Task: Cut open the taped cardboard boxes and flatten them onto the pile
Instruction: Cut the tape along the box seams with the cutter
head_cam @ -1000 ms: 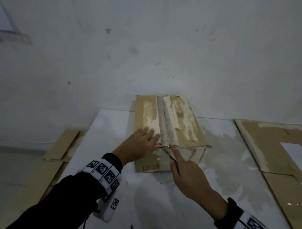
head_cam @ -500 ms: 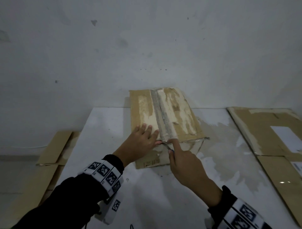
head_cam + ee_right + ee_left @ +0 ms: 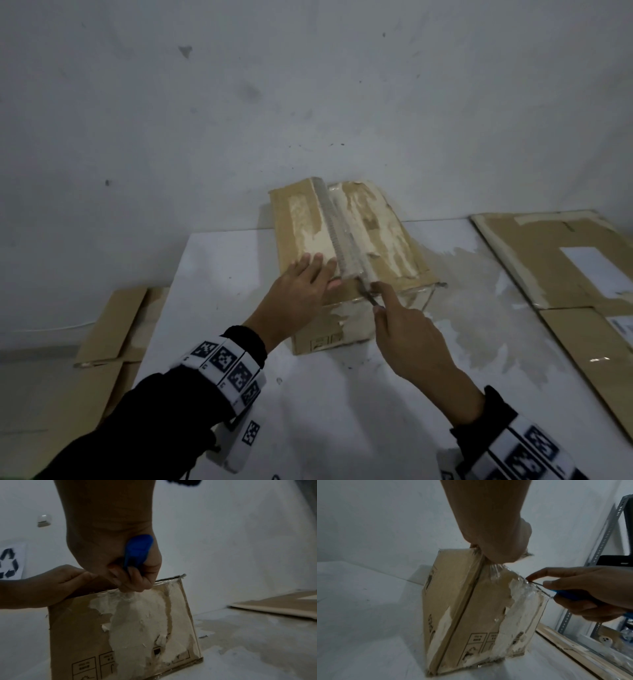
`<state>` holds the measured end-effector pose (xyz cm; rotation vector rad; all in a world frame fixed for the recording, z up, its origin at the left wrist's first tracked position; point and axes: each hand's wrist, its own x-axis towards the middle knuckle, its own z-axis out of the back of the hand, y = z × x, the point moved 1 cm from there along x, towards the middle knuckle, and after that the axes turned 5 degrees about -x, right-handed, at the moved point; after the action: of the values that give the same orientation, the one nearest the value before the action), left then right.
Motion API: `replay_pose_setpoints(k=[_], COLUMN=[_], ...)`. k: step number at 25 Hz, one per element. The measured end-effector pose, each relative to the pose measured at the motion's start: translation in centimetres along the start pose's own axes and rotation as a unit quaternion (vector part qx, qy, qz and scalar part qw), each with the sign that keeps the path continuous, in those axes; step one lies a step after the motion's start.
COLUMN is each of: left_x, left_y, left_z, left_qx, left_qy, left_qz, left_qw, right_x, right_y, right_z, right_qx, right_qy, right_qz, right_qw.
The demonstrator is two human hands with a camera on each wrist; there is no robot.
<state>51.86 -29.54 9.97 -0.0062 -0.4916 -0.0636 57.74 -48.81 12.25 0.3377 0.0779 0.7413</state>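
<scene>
A taped cardboard box [image 3: 373,240] stands on the white table [image 3: 222,260] against the wall, with a strip of clear tape [image 3: 342,236] along its top seam. My left hand [image 3: 305,287] lies flat on the box top left of the seam, fingers straight. My right hand [image 3: 407,329] grips a blue-handled utility knife [image 3: 137,551], index finger stretched along it. The blade [image 3: 537,584] meets the tape at the near top edge of the box [image 3: 471,615]. The near face of the box [image 3: 120,635] is torn and whitish.
Flattened cardboard sheets [image 3: 565,260] lie on the right of the table. More flat cardboard [image 3: 113,322] lies on the floor to the left. A metal shelf frame [image 3: 606,536] stands at the right. A recycling sign [image 3: 8,562] hangs on the wall.
My view has tilted, so the box and hands sit differently in frame. The knife tip stays at the near end of the taped seam; the left hand keeps pressing the box top.
</scene>
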Motion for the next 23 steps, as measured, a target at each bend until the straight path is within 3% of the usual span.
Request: replay_pose_setpoints(k=[5, 9, 11, 13, 17, 19, 23], left_x=[-0.4, -0.2, 0.7, 1.8, 4.0, 4.6, 5.5], left_y=[0.0, -0.8, -1.6, -2.5, -3.5, -3.3, -2.2], left_z=[0.5, 1.4, 1.9, 2.3, 2.2, 1.9, 0.6], left_qx=[0.006, -0.044, -0.103, -0.133, -0.210, -0.289, -0.361], left_qy=[0.029, 0.050, 0.118, 0.192, 0.247, 0.234, 0.161], left_qz=[-0.040, -0.013, 0.050, 0.154, 0.302, 0.345, 0.383], left_qw=[0.999, 0.998, 0.986, 0.960, 0.896, 0.862, 0.835], right_x=[-0.7, -1.1, -1.3, -1.4, -0.1, 0.6, 1.8], right_y=[-0.9, -1.3, -1.7, -2.1, -2.5, -2.4, -2.5], right_z=[1.1, 1.4, 1.7, 2.1, 2.3, 2.0, 1.3], right_qx=[0.080, 0.058, 0.055, 0.072, 0.075, 0.062, 0.087], right_qy=[0.012, 0.022, 0.016, 0.004, 0.003, 0.014, 0.029], right_qz=[0.006, 0.024, 0.025, 0.018, 0.008, -0.001, -0.010], right_qw=[0.997, 0.998, 0.998, 0.997, 0.997, 0.998, 0.996])
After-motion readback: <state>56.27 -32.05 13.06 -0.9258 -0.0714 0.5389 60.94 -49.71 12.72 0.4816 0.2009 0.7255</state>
